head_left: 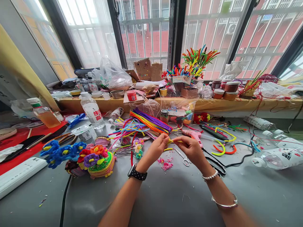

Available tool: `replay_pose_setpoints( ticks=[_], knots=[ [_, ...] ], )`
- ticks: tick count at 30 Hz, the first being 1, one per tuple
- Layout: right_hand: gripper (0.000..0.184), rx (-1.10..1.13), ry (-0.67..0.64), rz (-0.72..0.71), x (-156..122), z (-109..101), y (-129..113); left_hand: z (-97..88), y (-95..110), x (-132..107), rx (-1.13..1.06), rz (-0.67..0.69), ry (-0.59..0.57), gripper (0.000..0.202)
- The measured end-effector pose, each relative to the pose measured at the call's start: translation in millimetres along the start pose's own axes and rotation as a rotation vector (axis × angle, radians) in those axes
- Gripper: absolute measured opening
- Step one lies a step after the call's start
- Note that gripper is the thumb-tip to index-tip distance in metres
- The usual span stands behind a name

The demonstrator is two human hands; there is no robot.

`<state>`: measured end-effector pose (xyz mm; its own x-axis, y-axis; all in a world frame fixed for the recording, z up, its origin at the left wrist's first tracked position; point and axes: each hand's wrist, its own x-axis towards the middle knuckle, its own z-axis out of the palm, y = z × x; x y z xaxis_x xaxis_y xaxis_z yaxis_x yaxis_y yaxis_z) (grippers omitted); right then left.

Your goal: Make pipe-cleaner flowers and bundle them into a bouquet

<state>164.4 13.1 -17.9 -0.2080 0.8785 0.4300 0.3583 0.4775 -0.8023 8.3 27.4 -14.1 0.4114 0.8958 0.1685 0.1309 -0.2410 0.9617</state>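
Both of my hands meet above the grey table (165, 201) and pinch a short yellow pipe cleaner (170, 141) between their fingertips. My left hand (158, 147), with a black watch on the wrist, is closed on its left end. My right hand (189, 148), with a pearl bracelet and a silver bangle, is closed on its right end. Small scissors (184, 157) lie just under my right hand. Pink fuzz scraps (166, 164) lie below the hands. A heap of coloured pipe cleaners (144, 123) lies just beyond my left hand.
Finished pipe-cleaner flowers and a small basket (94, 160) sit at the left. A pink glue gun (195, 136) with a black cord lies right of the hands. Water bottles (93, 112) stand at the back left, others lie at the right. The windowsill (213, 104) is crowded with jars and craft stems.
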Motion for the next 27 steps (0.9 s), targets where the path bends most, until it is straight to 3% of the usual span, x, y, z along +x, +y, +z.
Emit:
replay_pose_setpoints(
  ticks=[4,8,10,13,18,22,27],
  knots=[
    [0.022,-0.222,0.004,-0.143,-1.1,-1.4,-0.4,0.7,4.6,-0.5,-0.153,-0.113,-0.028,0.023],
    [0.027,-0.567,0.005,-0.267,-4.5,0.8,-4.7,-3.8,7.2,-2.6,-0.201,-0.24,-0.057,0.022],
    [0.028,-0.63,0.003,-0.292,-5.7,2.1,-7.0,-5.9,6.9,-3.0,-0.194,-0.275,-0.074,0.022],
    [0.025,-0.477,-0.02,-0.217,-4.6,1.7,-8.5,-7.4,5.0,-2.4,-0.074,-0.189,-0.037,0.021],
    [0.032,0.009,-0.15,0.078,1.8,-2.6,-5.9,-10.6,5.3,-4.4,0.191,0.095,0.023,0.02],
    [0.038,0.172,-0.225,0.196,3.0,-2.3,-4.4,-12.6,9.2,-9.1,0.413,0.156,0.007,0.019],
    [0.026,0.252,-0.262,0.219,1.0,-0.3,-6.8,-10.2,12.8,-11.6,0.535,0.191,0.0,0.019]
  ],
)
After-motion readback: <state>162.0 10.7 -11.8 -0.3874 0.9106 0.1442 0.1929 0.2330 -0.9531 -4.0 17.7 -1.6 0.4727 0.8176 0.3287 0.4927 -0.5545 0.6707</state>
